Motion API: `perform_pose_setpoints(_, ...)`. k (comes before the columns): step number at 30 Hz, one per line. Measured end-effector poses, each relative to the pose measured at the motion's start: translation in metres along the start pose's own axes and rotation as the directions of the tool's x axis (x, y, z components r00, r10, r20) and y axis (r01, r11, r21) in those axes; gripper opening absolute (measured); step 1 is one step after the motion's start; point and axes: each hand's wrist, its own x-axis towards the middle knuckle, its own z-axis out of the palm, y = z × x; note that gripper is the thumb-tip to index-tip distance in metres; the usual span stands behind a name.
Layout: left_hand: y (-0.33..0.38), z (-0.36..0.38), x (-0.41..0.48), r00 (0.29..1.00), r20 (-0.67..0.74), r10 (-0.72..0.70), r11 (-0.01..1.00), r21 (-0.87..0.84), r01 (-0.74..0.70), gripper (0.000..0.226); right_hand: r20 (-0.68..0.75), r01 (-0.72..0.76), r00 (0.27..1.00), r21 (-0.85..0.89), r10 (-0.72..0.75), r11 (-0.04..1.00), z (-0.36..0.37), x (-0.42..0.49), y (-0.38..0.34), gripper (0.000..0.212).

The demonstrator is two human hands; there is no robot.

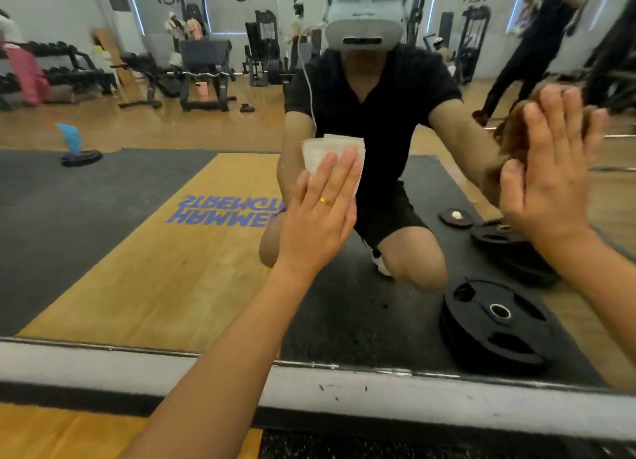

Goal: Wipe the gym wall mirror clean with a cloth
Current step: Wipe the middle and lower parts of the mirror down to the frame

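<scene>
The wall mirror fills most of the view and reflects me crouching in front of it. My left hand lies flat with straight fingers on a folded white cloth, pressing it against the glass at the centre. My right hand is also flat and straight-fingered, pressing a brown cloth on the mirror at the right. Most of the brown cloth is hidden behind the hand.
The mirror's grey bottom frame runs across the lower view, just above the floor. The reflection shows black weight plates on a dark mat, a wooden lifting platform, gym machines and other people further back.
</scene>
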Motion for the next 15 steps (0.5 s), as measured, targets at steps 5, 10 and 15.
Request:
perform_pose_setpoints(5,-0.1,-0.029,-0.025,0.996,-0.076,-0.043,0.997,0.059,0.048,0.063,0.005,0.168,0.985,0.102,-0.17,0.98,0.012,0.001,-0.14,0.057)
perform_pose_setpoints(10,-0.168,-0.044,-0.048,0.997,-0.07,-0.042,0.999,-0.006,0.042,0.06,0.005,0.061,0.998,0.173,-0.063,0.983,0.057,0.065,-0.24,0.061)
perform_pose_setpoints(15,-0.183,-0.044,-0.051,0.998,-0.054,-0.017,0.999,-0.042,0.014,0.064,0.06,0.009,0.998,-0.038,-0.006,0.999,0.083,0.089,-0.256,0.061)
